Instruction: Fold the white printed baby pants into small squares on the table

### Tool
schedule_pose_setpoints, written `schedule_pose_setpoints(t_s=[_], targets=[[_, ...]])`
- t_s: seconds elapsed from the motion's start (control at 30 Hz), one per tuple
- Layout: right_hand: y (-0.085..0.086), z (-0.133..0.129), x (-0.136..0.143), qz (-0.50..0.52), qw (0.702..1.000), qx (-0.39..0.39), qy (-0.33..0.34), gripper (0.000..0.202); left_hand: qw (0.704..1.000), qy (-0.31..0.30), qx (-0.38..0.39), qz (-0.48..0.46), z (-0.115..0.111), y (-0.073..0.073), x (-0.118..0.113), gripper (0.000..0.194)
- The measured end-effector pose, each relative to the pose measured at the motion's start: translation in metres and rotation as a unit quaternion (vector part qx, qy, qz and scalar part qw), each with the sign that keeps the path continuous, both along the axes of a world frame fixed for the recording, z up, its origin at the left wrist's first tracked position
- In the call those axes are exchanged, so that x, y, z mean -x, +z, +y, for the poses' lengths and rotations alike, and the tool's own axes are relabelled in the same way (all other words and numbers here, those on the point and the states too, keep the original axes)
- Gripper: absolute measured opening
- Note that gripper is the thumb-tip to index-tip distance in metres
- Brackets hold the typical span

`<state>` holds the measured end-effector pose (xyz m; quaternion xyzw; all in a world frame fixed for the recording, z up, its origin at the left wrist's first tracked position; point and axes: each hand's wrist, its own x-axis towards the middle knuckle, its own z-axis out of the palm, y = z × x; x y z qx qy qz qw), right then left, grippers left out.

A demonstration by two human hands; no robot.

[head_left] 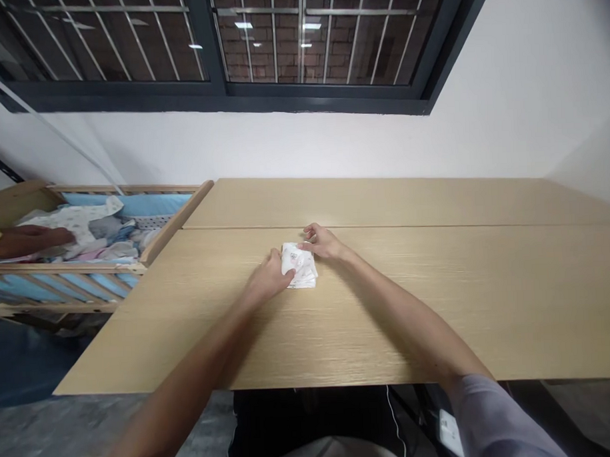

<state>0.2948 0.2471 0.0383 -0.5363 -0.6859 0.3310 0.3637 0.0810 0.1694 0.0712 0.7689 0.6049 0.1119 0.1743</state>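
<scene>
A small folded white cloth with faint printed marks (pixel 300 267) lies on the light wooden table (pixel 388 305). At its left edge is my left hand (pixel 274 276), the thumb resting on the cloth and the fingers at its side. My right hand (pixel 322 242) is at the cloth's upper right corner, thumb on the top edge and fingers curled above it. Both hands pinch the cloth at its edges. The cloth looks layered, with uneven edges at the lower right.
At the left stands a wooden crib (pixel 167 226) with blue lining, holding a pile of clothes (pixel 107 229). Another person's hand (pixel 55 237) reaches into it. Behind the table are a white wall and a barred window (pixel 320 98).
</scene>
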Motion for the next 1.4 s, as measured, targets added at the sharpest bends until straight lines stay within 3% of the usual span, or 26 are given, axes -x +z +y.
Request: schedule_pose_setpoints(t_s=[0.13, 0.27, 0.43, 0.5, 0.6, 0.7, 0.93, 1.23, 1.3, 1.4], targets=[[-0.004, 0.001, 0.002, -0.035, 0.998, -0.039, 0.022, 0.045, 0.998, 0.003, -0.039, 0.052, -0.011, 0.011, -0.004, 0.042], [0.014, -0.015, 0.003, -0.102, 0.986, -0.124, 0.054, 0.034, 0.983, -0.047, -0.141, 0.106, -0.034, 0.021, -0.016, 0.042], [0.033, -0.048, 0.006, -0.192, 0.947, -0.18, 0.183, 0.049, 0.97, -0.138, -0.15, 0.129, -0.062, 0.01, -0.036, 0.052], [0.031, -0.06, 0.008, -0.209, 0.93, -0.179, 0.245, 0.052, 0.967, -0.154, -0.147, 0.142, -0.067, 0.006, -0.039, 0.055], [0.024, -0.068, 0.008, -0.212, 0.903, -0.171, 0.332, 0.053, 0.959, -0.194, -0.148, 0.141, -0.067, 0.004, -0.039, 0.043], [0.017, -0.065, 0.006, -0.228, 0.885, -0.167, 0.37, 0.055, 0.954, -0.217, -0.148, 0.143, -0.066, 0.004, -0.038, 0.036], [0.01, -0.032, -0.007, -0.282, 0.874, -0.2, 0.343, 0.058, 0.956, -0.172, -0.147, 0.185, -0.064, -0.002, -0.04, 0.063], [0.011, -0.014, -0.008, -0.328, 0.861, -0.211, 0.326, 0.063, 0.965, -0.164, -0.113, 0.171, -0.06, 0.007, -0.037, 0.055], [0.014, -0.017, -0.009, -0.313, 0.876, -0.207, 0.304, 0.063, 0.972, -0.156, -0.099, 0.144, -0.053, 0.014, -0.031, 0.047], [0.018, -0.024, -0.013, -0.267, 0.921, -0.2, 0.202, 0.061, 0.984, -0.086, -0.099, 0.117, -0.036, 0.023, -0.015, 0.046]])
